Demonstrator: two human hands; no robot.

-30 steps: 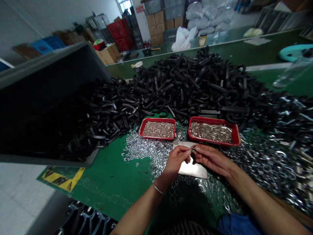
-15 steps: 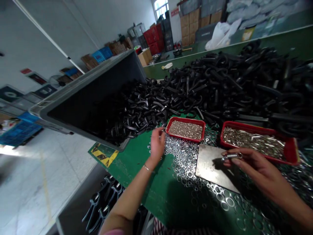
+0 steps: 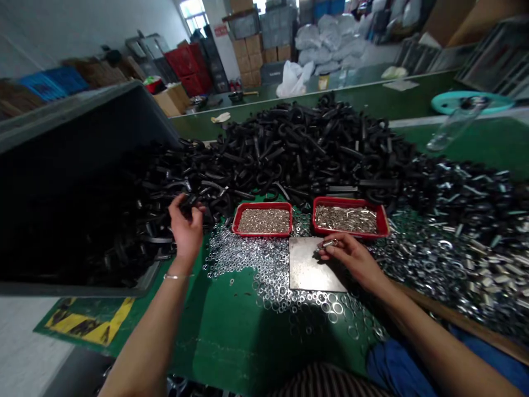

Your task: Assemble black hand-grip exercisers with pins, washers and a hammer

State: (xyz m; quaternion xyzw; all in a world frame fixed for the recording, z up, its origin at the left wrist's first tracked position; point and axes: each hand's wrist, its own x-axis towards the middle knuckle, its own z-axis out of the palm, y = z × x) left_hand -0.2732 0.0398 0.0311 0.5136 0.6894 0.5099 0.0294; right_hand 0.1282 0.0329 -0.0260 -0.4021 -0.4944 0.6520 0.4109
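Observation:
My left hand is over the near left part of a heap of black curved handles. Its thumb and fingers are curved and apart, with dark handles showing behind the gap. Between the fingertips of my right hand is a small metal spring, which seems to sit on a pin or screw. This hand is just above a flat metal plate on the green table. Loose nuts and rings lie to the left of the plate.
Behind the plate stand two red trays, one with tiny metal parts, the other with small pins. A large grey bin lies tipped at left. More metal parts spread to the right, and a clear bottle lies farther back.
My left hand has moved left and away from the small red tray to the black handles. My right hand still holds the spring over the plate. The view has turned right.

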